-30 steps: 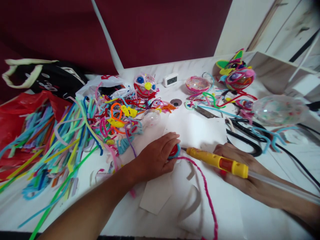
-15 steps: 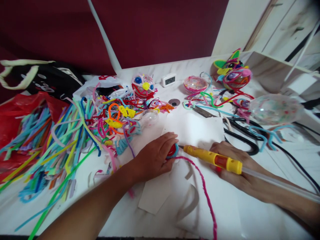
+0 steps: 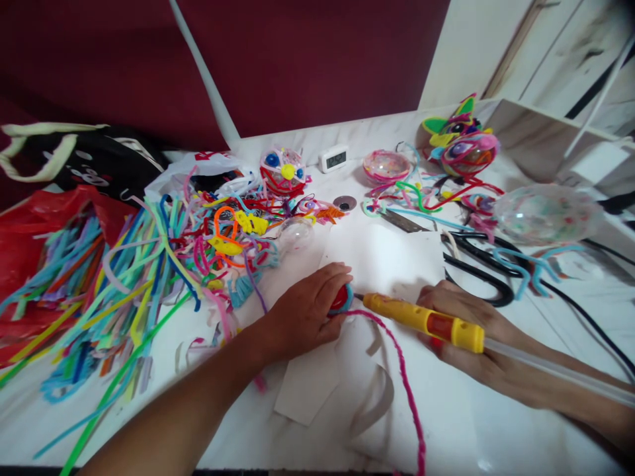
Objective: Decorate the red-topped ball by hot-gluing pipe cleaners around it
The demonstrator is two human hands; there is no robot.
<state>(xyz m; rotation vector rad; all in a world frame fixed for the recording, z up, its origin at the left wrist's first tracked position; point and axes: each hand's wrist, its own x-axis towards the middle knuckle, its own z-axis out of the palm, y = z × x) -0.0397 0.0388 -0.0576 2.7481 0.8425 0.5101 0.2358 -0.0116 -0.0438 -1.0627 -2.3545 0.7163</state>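
My left hand lies palm down on the white table, its fingers pressed over a small red and blue coiled disc. A long pink pipe cleaner runs from that disc toward the near edge. My right hand is wrapped round a yellow glue pen with a clear glue stick out its back. The pen's tip points left and sits right at the disc. A white paper sheet lies under and behind both hands.
A big heap of coloured pipe cleaners fills the left, over a red plastic bag. Black scissors, clear balls, decorated balls, a small white clock and a black cable lie at the back and right.
Both hands and the glue pen have hardly moved; the view has shifted a little, and the pen tip stays at the disc.
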